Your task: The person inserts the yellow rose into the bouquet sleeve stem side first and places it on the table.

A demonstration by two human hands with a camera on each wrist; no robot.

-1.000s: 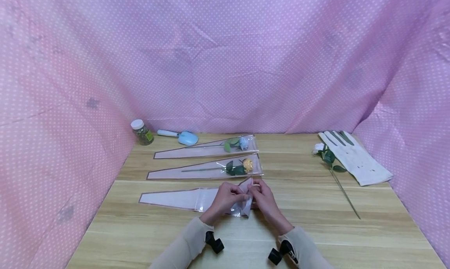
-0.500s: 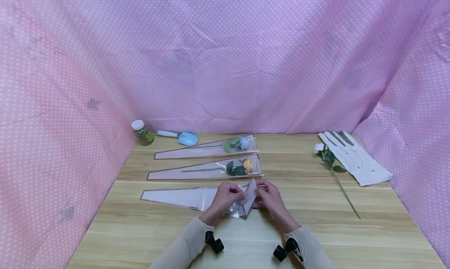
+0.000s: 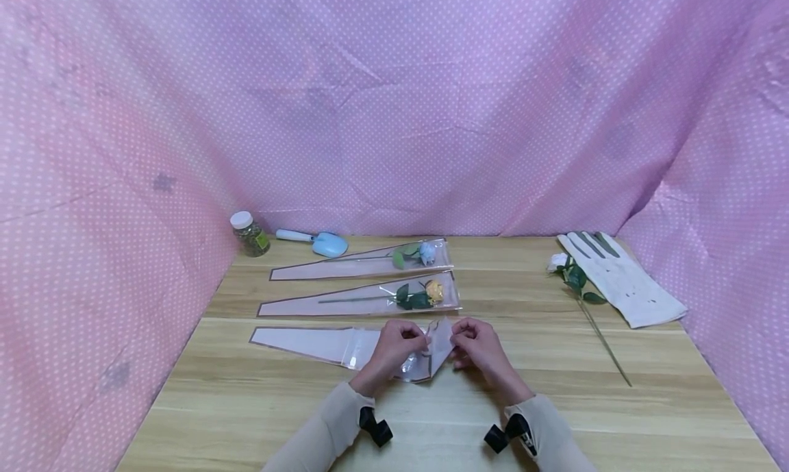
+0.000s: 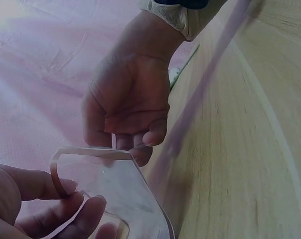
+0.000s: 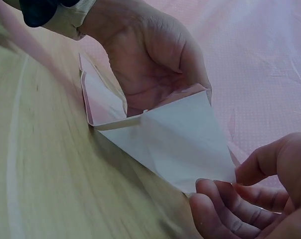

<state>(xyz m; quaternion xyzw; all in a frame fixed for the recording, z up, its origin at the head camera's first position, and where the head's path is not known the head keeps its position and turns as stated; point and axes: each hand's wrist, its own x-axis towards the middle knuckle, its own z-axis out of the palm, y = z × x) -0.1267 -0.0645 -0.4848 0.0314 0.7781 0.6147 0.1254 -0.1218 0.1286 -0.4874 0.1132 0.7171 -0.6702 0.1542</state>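
Observation:
A long, tapering flower sleeve (image 3: 302, 342), white with a dark border and a clear film front, lies across the near part of the table. Its wide end is bent up between both hands. My left hand (image 3: 394, 352) pinches the edge on its side between thumb and fingers. On the other side, my right hand (image 3: 483, 352) pinches a corner of the raised white flap (image 5: 175, 139). In the left wrist view, the clear film (image 4: 115, 184) curves up between the two hands. Behind it lie a sleeve with a yellow rose (image 3: 434, 291) and one with a blue rose (image 3: 427, 253).
At the right, a white rose (image 3: 575, 277) with a long stem lies against a white glove (image 3: 635, 287). A lidded jar (image 3: 251, 236) and a light blue trowel (image 3: 329, 244) are at the back left. Pink dotted cloth (image 3: 394, 116) hangs behind the table.
My right hand has moved slightly right, drawing the flap outward and spreading it wider. The sleeve's narrow end has shifted a little right and away. My left hand has stayed in place.

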